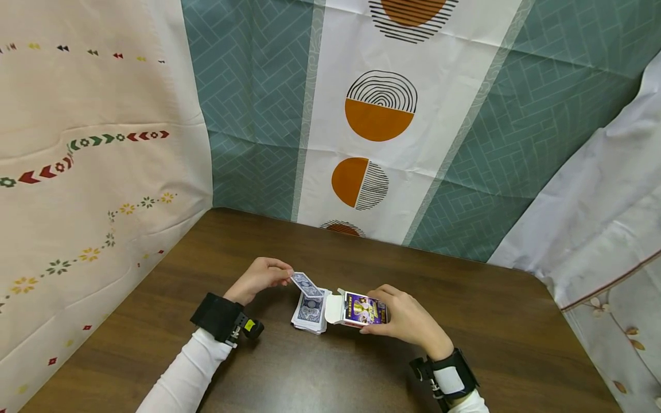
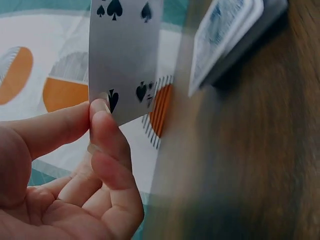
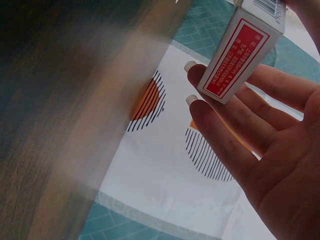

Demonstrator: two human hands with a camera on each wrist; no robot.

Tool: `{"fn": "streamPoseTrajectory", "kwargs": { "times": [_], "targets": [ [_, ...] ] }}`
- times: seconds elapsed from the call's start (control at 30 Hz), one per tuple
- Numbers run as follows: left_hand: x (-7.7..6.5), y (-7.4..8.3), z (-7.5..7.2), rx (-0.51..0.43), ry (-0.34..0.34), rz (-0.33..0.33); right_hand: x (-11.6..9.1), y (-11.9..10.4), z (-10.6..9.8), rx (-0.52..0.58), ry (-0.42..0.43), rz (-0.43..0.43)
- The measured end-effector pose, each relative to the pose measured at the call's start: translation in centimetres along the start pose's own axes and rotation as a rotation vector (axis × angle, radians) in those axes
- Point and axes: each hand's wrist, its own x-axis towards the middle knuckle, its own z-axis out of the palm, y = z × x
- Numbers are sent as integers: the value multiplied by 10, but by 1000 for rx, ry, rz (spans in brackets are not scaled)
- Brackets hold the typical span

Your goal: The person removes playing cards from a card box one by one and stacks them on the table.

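Observation:
Between thumb and fingers, my left hand (image 1: 265, 277) pinches one playing card (image 1: 306, 284) by its corner, its blue patterned back up in the head view. From the left wrist view the card (image 2: 125, 50) shows a spades face. Below it, a stack of playing cards (image 1: 310, 312) lies on the table. My right hand (image 1: 408, 317) holds a purple card box (image 1: 365, 310) by its sides, with the white flap open toward the stack. In the right wrist view the box's narrow side (image 3: 237, 60) carries a red label. The box's inside is hidden.
A brown wooden table (image 1: 289, 378) lies under both hands. Behind it hangs a teal and white curtain (image 1: 382, 120) with orange circles. Patterned cream cloth (image 1: 103, 172) hangs on the left and white cloth (image 1: 614, 229) on the right.

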Motion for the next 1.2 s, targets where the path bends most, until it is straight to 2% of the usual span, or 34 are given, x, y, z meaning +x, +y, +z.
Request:
{"fn": "streamPoseTrajectory", "kwargs": {
  "times": [0.2, 0.5, 0.7, 0.97, 1.2],
  "targets": [
    [3, -6, 6, 42, 22, 19, 0, 3, 1, 1, 6, -11],
    [7, -11, 23, 205, 5, 63, 1, 8, 2, 5, 1, -9],
    [12, -14, 31, 264, -12, 92, 0, 8, 4, 0, 2, -5],
    [14, -10, 37, 382, 78, 90, -1, 8, 6, -6, 9, -8],
    [17, -8, 42, 495, 142, 137, -1, 7, 8, -7, 4, -1]
  ]
}}
